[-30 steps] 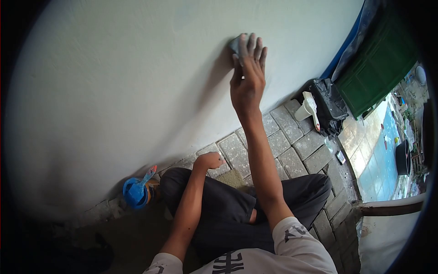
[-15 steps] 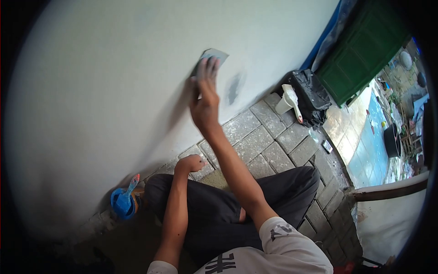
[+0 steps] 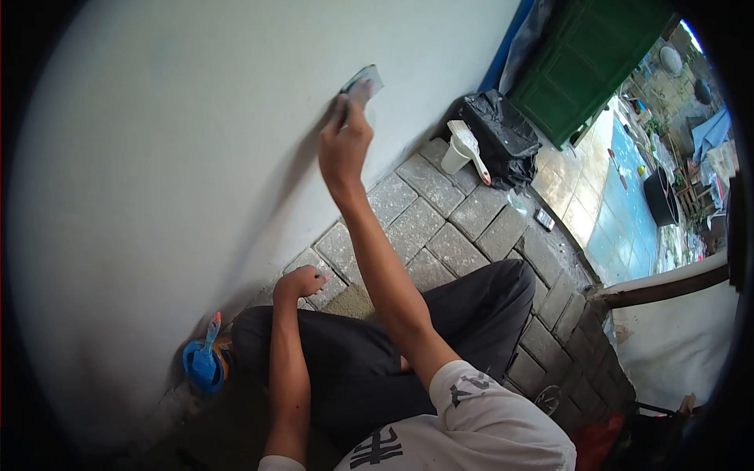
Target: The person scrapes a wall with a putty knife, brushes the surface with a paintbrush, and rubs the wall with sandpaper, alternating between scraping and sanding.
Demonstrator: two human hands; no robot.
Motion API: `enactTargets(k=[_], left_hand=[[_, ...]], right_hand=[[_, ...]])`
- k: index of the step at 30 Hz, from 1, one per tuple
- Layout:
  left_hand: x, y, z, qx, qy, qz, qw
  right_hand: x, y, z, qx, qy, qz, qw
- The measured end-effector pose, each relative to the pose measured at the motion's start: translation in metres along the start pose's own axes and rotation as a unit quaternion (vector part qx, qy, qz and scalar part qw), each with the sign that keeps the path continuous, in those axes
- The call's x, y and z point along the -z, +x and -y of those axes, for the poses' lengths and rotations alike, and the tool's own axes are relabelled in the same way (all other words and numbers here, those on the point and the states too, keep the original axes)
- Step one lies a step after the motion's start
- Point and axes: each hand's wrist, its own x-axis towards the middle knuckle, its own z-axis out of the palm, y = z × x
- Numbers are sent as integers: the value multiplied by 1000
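at 7 o'clock a blue tub (image 3: 203,367) stands at the foot of the wall, with a paintbrush (image 3: 212,326) standing in it; what else it holds i cannot tell. near the centre the left hand (image 3: 302,279) rests on the grey paving (image 3: 455,235), fingers curled in, holding nothing. the right hand (image 3: 343,145) is raised toward 12 o'clock, and its fingers grip a sandpaper sheet (image 3: 363,78) against the white wall (image 3: 196,157). the sheet looks thin, light and bendy, probably best held with fingers spread on its back. far at 1 o'clock a white jug (image 3: 454,157) carries a brush (image 3: 475,157) on top, just beside a black plastic bag (image 3: 503,129).
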Motion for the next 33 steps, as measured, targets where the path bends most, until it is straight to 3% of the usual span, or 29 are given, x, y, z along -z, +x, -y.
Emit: enactTargets(k=[3,5,7,9,11,12,13,15,16,17,19,21,25,27,30,32,33], left_hand=[[9,-2,-5,-9,-9,-3,1000],[8,-4,-8,-23,-37,7,999],[10,-3,-6,-15,-1,33,999],[10,1,-2,-27,5,43,999],[7,2,-1,-1,-10,3,1000],[6,1,1,2,-10,5,1000],[6,0,2,-4,-10,12,1000],[9,-5,-4,-18,-14,20,1000],[11,-10,-11,7,-2,19,1000],[9,-2,-5,6,-5,15,1000],[-2,19,20,-76,-72,-10,994],[0,1,3,-54,-76,-5,996],[7,-11,-10,-65,-15,-40,997],[13,-13,-19,-47,-23,-17,998],[13,-11,-15,-15,-31,38,999],[-1,20,19,-30,-37,9,999],[-1,20,17,-40,-42,-17,998]], right_hand=[[-9,-23,6,183,-60,-17,981],[-3,-13,-2,187,-53,-24,981],[-2,-4,-8,-38,54,-47,997],[-16,-26,0,125,-22,-79,989],[-15,-28,-1,214,-85,-86,969],[1,-22,15,24,13,-30,999],[14,-14,32,-169,113,29,979],[1,-21,15,-169,145,70,972],[-10,-38,18,42,45,48,997],[-15,-50,21,250,-57,22,966],[-13,-49,25,257,-97,58,960],[-13,-40,21,195,-95,-12,976],[-28,-65,38,306,-126,43,943],[-21,-41,26,302,-112,-9,947],[-26,-32,25,223,-65,-44,972],[-25,-31,20,213,-54,-47,974],[-20,-22,4,156,-71,-67,983]])
